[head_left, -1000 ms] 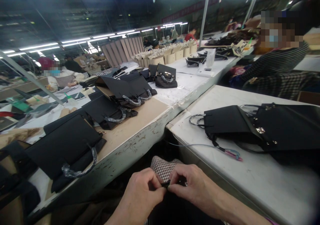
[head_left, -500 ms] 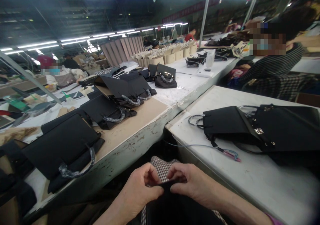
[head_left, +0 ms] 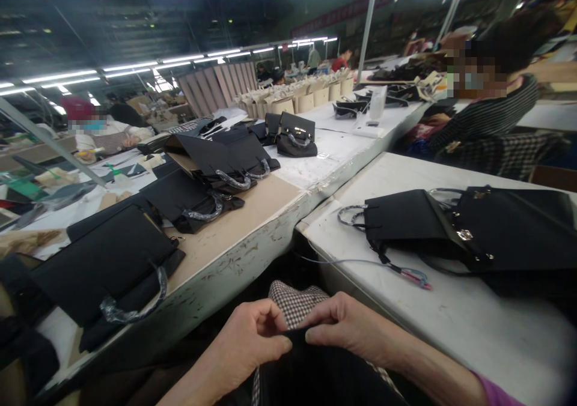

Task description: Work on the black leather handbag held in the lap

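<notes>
Both hands sit low and close to the body, meeting near the middle. The left hand (head_left: 252, 343) is curled, thumb pressed against the bent forefinger in a tight pinch grip. The right hand (head_left: 349, 328) comes in from the right — knuckles up, fingers folded under, thumb tucked toward the left thumb. The fingertips nearly touch. Both forearms are bare, angled inward.

Both hands are bare, no gloves or rings that I can spot. The left hand (head_left: 246, 349) comes off a bare forearm with no sleeve showing. The right hand (head_left: 347, 331) has a bit of purple sleeve (head_left: 496, 392) peeking in at about 4 o'clock, near the frame's corner.
</notes>
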### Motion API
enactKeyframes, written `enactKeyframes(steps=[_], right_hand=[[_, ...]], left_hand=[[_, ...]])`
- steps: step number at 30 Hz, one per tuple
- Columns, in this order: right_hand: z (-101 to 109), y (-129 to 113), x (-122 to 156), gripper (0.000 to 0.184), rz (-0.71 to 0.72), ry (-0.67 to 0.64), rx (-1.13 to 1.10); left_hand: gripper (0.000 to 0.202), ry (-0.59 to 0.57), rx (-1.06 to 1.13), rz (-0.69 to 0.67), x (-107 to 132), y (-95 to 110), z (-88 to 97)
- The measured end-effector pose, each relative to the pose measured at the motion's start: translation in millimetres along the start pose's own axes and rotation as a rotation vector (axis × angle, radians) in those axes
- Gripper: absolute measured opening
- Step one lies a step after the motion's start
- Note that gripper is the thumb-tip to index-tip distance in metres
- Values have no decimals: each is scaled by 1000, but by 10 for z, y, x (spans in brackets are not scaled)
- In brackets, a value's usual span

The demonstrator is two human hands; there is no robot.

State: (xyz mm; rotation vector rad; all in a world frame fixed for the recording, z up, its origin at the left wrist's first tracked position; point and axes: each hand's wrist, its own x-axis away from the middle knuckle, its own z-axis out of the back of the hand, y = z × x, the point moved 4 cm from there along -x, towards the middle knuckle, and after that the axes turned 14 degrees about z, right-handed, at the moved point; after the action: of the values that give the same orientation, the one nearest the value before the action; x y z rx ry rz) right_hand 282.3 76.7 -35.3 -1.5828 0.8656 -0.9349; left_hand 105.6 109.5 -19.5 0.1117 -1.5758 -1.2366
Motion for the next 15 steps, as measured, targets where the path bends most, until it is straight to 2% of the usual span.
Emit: enactKeyframes(steps=[10,12,15], right_hand=[[-21,42,-43,8,27,95,188],[-27,16,-55,4,42,62,260],[-79,-38,-104,14,103,-51,285]], left_hand=[[17,21,13,30,10,-6,24],[17,20,5,32,27,6,16],[18,24,-19,18,53,16,-2]])
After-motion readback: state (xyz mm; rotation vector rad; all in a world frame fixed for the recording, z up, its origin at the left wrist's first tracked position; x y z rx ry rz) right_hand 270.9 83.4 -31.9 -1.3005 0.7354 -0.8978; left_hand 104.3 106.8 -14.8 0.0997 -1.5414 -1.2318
